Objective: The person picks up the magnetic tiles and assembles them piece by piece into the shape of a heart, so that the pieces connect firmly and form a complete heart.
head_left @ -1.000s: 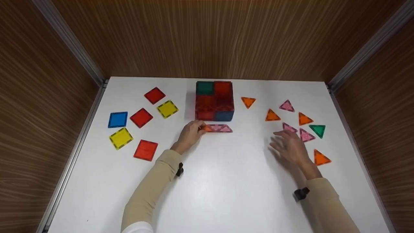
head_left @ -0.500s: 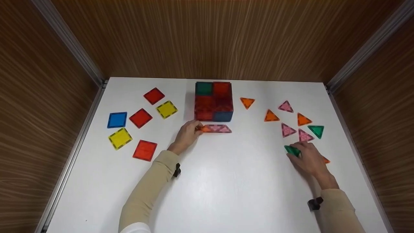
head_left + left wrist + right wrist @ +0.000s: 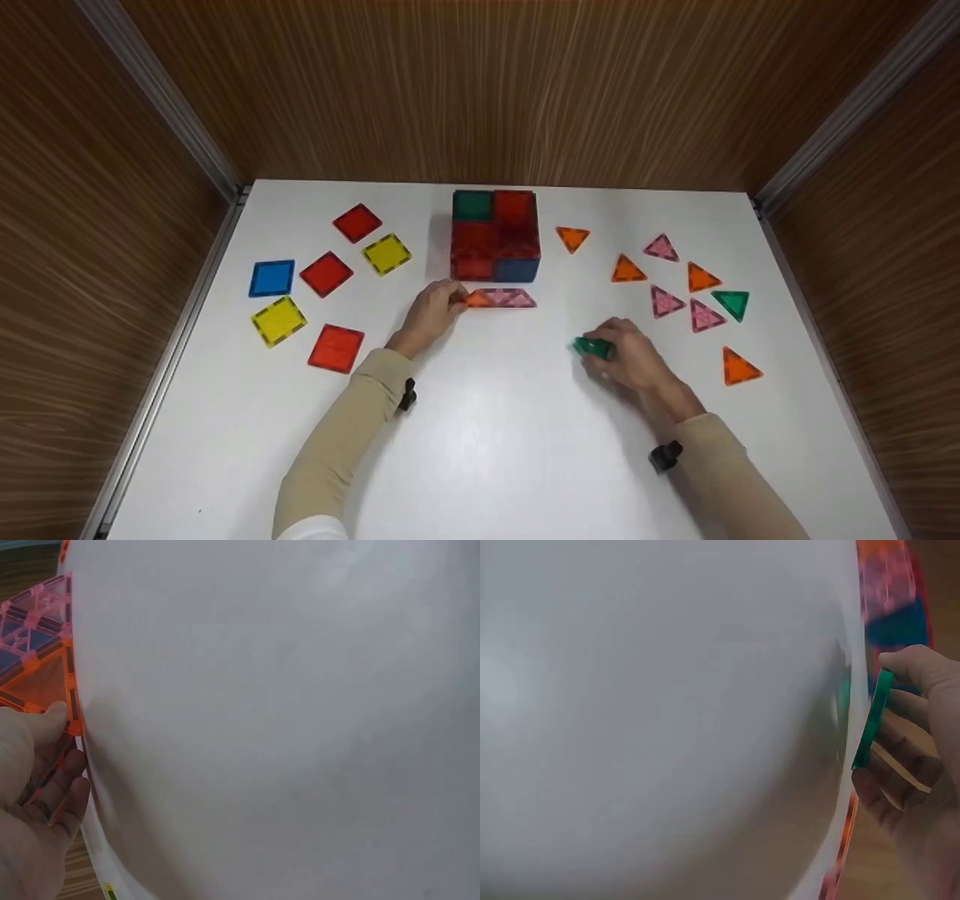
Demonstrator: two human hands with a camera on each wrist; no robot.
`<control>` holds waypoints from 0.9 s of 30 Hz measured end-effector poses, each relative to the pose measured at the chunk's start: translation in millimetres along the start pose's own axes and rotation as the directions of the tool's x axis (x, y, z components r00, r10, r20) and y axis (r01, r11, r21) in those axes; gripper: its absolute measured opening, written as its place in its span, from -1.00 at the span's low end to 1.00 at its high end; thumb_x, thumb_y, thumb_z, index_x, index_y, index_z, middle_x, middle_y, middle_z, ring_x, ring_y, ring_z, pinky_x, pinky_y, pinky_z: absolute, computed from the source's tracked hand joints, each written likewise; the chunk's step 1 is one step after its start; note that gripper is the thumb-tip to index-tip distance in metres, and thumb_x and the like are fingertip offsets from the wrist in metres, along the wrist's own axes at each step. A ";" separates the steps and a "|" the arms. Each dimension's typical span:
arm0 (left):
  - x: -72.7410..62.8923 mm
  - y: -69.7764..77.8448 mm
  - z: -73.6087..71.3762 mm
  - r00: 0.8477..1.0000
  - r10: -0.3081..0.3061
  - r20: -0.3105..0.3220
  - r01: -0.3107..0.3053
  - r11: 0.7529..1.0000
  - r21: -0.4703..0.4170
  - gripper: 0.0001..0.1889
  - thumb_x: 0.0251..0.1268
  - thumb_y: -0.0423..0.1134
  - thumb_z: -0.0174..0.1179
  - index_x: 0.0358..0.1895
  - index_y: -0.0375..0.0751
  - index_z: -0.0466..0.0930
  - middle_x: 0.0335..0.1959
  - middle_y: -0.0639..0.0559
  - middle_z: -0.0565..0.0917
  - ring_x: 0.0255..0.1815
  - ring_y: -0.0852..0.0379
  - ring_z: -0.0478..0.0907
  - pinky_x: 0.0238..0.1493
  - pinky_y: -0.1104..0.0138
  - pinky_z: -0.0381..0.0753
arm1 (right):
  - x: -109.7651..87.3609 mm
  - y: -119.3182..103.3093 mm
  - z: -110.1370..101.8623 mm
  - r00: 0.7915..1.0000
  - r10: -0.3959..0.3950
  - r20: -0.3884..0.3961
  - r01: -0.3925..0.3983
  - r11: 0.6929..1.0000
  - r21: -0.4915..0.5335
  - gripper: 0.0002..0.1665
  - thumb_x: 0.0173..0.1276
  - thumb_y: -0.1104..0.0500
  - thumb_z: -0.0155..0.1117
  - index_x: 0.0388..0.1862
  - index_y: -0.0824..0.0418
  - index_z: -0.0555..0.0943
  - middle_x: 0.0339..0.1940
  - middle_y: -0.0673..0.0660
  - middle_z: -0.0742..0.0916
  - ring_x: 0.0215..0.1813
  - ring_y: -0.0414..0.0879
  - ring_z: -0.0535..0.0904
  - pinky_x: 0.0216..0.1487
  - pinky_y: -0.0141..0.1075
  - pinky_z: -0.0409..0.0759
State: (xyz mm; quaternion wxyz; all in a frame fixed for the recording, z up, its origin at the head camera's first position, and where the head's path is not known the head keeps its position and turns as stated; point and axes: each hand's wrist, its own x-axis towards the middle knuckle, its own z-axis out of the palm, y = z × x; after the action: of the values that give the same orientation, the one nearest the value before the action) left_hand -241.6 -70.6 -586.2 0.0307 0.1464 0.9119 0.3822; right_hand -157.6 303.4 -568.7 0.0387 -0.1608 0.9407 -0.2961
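My left hand (image 3: pixel 431 315) pinches an orange triangular magnetic tile (image 3: pixel 41 682) at the left end of a short strip. Pink triangular tiles (image 3: pixel 511 298) make up the rest of that strip, which stands just in front of a box built of square magnetic tiles (image 3: pixel 495 238). In the left wrist view the thumb lies on the orange tile's face, with the other fingers behind it. My right hand (image 3: pixel 634 361) holds a green triangular magnetic tile (image 3: pixel 594 347), to the right of the strip and nearer me. The right wrist view shows this tile (image 3: pixel 873 720) edge-on between thumb and fingers.
Left of the box lie loose square tiles, among them a blue one (image 3: pixel 271 278), a yellow one (image 3: pixel 279 321) and a red one (image 3: pixel 336 348). To the right are scattered triangles: several orange (image 3: pixel 741 367), some pink (image 3: pixel 706 316) and one green (image 3: pixel 732 304). Wood-grain panels (image 3: pixel 495 90) enclose the white table.
My right hand reached into the triangles on the right, took up a green triangular tile and has carried it left toward the strip. The left hand has stayed at the orange tile.
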 end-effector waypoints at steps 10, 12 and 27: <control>0.0 -0.9 -0.3 1.000 -0.025 0.017 0.025 1.000 0.006 -0.83 0.45 -0.31 0.34 0.03 -0.18 0.69 0.01 -0.12 0.72 0.09 -0.04 0.63 0.27 0.10 0.67 | 54.3 -85.1 59.7 0.941 -0.289 0.178 0.305 0.949 -0.076 -0.55 0.34 0.03 0.55 0.18 0.11 0.77 0.09 0.15 0.74 0.12 0.00 0.61 0.17 -0.08 0.73; 0.2 -1.0 -0.6 0.999 -0.026 0.020 0.026 1.000 0.011 -0.82 0.46 -0.31 0.34 0.04 -0.18 0.69 0.03 -0.12 0.72 0.11 -0.05 0.63 0.29 0.10 0.66 | 60.3 -95.5 67.8 0.928 -0.313 0.204 0.335 0.938 -0.088 -0.54 0.35 0.02 0.54 0.19 0.11 0.77 0.09 0.15 0.74 0.12 -0.01 0.60 0.18 -0.10 0.72; -7.1 -1.2 -2.1 1.000 -0.009 -0.030 0.009 1.000 -0.005 -0.76 0.44 -0.29 0.36 0.09 -0.21 0.65 0.02 -0.17 0.72 0.11 -0.09 0.66 0.22 0.07 0.68 | 62.4 -100.0 83.3 0.893 -0.402 0.204 0.431 0.894 -0.123 -0.53 0.40 -0.03 0.50 0.22 0.10 0.74 0.13 0.13 0.73 0.17 -0.01 0.60 0.23 -0.11 0.69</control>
State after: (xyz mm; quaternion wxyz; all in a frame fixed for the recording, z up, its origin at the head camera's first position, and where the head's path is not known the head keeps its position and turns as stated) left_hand -235.5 -75.0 -586.0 0.0193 0.1366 0.9119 0.3865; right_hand -174.7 160.5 -578.7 0.0424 -0.3867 0.8984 -0.2036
